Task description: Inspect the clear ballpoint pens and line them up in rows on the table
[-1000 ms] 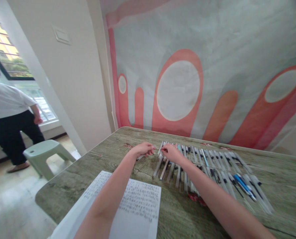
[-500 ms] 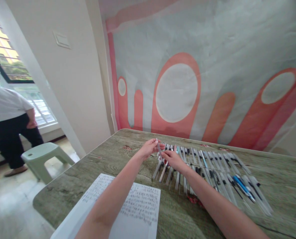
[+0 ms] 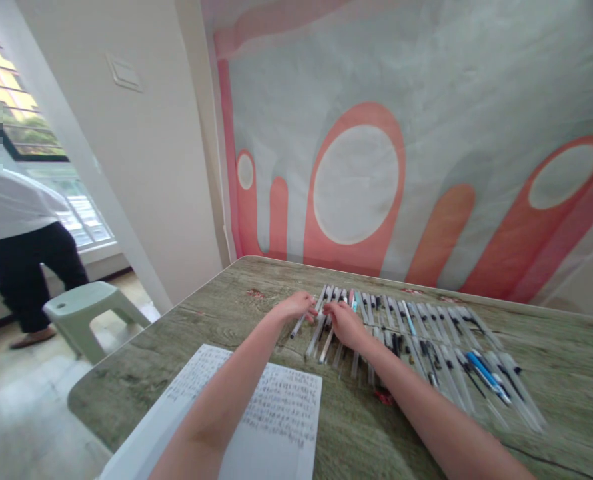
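Note:
My left hand (image 3: pixel 296 305) is low over the table at the left end of the laid-out pens. Its fingers are bent around a slim clear pen (image 3: pixel 296 328), whose dark-tipped end sticks out below them. Close by on the right, my right hand (image 3: pixel 345 323) has its fingers curled together over the pens, and what they hold, if anything, is hidden. Several clear-barrelled pens (image 3: pixel 459 377) with dark parts lie side by side in two slanting rows. Among them are a blue pen (image 3: pixel 487 377) and a light blue one (image 3: pixel 408 319).
Sheets of handwritten paper (image 3: pixel 284 407) lie at the near left of the wood-patterned table (image 3: pixel 216 307). A pale green stool (image 3: pixel 84 300) stands beyond the table's left edge. Past it, a person (image 3: pixel 21 220) stands by the window. A painted wall (image 3: pixel 436 80) rises behind the table.
The pen that both hands held upright is now lower and slanted, at my left hand. My left hand has dropped slightly. My right hand stays by the pens, its fingers off that pen.

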`<state>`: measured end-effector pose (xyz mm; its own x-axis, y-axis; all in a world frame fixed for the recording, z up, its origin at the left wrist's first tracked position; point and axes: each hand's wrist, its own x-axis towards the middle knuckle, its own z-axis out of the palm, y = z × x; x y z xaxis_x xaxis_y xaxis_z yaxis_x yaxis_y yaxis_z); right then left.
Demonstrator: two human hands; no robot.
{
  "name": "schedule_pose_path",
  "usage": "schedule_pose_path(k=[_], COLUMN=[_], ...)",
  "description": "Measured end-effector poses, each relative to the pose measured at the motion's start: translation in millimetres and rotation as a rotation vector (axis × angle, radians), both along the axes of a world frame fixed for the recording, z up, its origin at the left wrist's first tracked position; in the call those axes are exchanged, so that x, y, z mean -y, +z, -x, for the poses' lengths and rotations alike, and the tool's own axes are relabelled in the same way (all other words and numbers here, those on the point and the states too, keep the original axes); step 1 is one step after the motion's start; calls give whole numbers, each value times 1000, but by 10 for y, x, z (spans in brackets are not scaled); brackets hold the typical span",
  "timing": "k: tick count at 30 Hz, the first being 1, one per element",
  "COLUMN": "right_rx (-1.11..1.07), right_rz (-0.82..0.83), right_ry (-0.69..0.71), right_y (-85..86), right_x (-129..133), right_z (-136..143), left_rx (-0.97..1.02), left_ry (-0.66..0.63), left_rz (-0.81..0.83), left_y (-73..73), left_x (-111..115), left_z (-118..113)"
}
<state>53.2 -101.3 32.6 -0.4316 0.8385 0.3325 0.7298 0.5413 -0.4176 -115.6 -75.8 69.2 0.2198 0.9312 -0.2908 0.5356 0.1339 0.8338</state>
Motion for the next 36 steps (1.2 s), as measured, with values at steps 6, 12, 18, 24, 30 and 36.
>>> schedule_pose_path(k=[6, 12, 18, 24, 30, 36], right_rx=[57, 110, 97, -20, -251, -525], right_rz=[-50, -82, -88, -93, 93, 485], right_ry=[6, 11, 19, 18, 44, 206], right_y=[-24, -9, 9, 8, 73, 107], right_x=[22, 52, 76, 69, 93, 115], right_z=[72, 109, 128, 105, 151, 207], left_rx=[-8, -37, -39, -3, 319, 719], left_ry=[-7, -47, -51, -18, 120, 329], left_rz=[5, 21, 19, -11, -230, -332], left_y=[-1, 16, -3, 17, 89, 174], left_x=[0, 19, -3, 9, -38, -87], left_z=[-12, -2, 16, 22, -51, -100])
